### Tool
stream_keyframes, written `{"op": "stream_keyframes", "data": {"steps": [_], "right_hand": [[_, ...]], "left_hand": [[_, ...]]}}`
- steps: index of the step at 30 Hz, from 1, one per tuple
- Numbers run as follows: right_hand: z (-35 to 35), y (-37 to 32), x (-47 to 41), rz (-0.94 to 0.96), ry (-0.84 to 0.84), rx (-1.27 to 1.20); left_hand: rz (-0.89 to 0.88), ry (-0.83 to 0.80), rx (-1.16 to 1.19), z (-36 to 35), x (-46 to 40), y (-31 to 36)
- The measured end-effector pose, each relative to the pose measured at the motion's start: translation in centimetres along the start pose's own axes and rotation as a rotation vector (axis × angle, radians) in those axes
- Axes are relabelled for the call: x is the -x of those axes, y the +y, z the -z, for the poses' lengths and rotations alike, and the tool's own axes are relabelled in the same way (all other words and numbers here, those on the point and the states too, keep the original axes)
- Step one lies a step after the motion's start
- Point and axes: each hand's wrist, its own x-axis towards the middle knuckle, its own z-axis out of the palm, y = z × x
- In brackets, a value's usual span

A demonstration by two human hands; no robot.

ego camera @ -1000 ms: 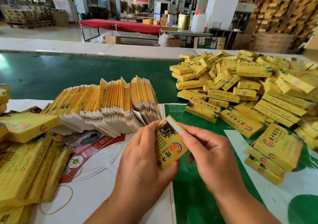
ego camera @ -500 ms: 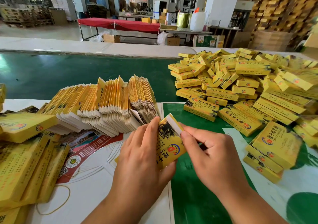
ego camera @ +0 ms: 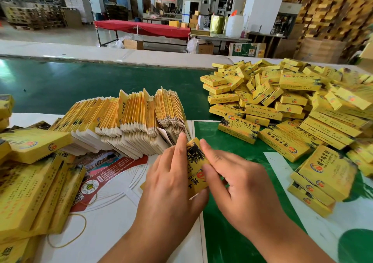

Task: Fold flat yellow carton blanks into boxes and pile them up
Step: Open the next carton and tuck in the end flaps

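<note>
The carton (ego camera: 196,168) held between both hands is yellow, printed with a black ink-brush figure near its top end, a round red-and-blue emblem lower down, black Chinese characters and the Latin letters "AN" beside the emblem. The left hand (ego camera: 169,184) clasps it from the left, fingers laid along its face and the thumb under its lower end; the right hand (ego camera: 240,184) pinches its right edge, forefinger pressed on the top end. A second ago a white flap stood open at that top end — now it is tucked down and only yellow shows there. The carton sits over the near middle of the tabletop, above the seam between a white sheet (ego camera: 113,222) and the green surface (ego camera: 226,232).

Just behind the hands, a leaning row of flat blanks (ego camera: 131,121) stands on edge, white flaps facing the near edge, unchanged from before. Toward the right edge lies a loose heap of folded boxes (ego camera: 282,101), each bearing the same emblem and a line of Chinese characters; the small print is too fine to read. Along the left edge lie larger yellow cartons (ego camera: 30,186), blurred. Under the blanks a red printed leaflet (ego camera: 105,174) shows a round seal and a QR code. A rubber band (ego camera: 80,232) lies on the white sheet near the left corner. Beyond the far edge stands a red-covered table (ego camera: 145,28).
</note>
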Motion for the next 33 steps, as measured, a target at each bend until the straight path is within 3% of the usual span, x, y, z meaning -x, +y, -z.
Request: {"op": "stream_keyframes", "data": {"steps": [5, 9, 13, 17, 20, 22, 25, 27, 33], "right_hand": [[-0.9, 0.6, 0.4, -0.097, -0.069, -0.139], [-0.6, 2.8, 0.4, -0.441, 0.042, -0.383], [0.5, 5.6, -0.4, -0.944, 0.198, -0.744], [0.4, 5.6, -0.7, -1.188, 0.043, -1.066], [0.1, 4.5, 0.0, -1.157, -0.218, -1.092], [-0.5, 3.9, 0.4, -1.051, -0.309, -0.981], [-0.6, 3.9, 0.3, -0.784, -0.155, -0.732], [-0.4, 4.2, 0.4, -0.606, -0.06, -0.785], [-1.2, 4.1, 1.2, -0.405, 0.01, -0.654]], "left_hand": [[0.001, -0.017, 0.055, -0.1, 0.0, -0.1], [-0.064, -0.089, 0.148, 1.0, -0.5, -0.2], [-0.133, -0.21, 0.392, 2.8, -1.2, -1.0], [-0.239, -0.297, 0.588, 3.7, -1.5, -0.8], [-0.252, -0.175, 0.568, 3.4, -1.7, -0.5], [-0.16, -0.132, 0.587, 3.3, -1.9, -0.9], [0.05, -0.113, 0.624, 3.0, -2.3, -2.0], [0.142, -0.117, 0.655, 2.4, -2.5, -2.7], [0.169, -0.147, 0.677, 0.5, -2.3, -3.4]]}}
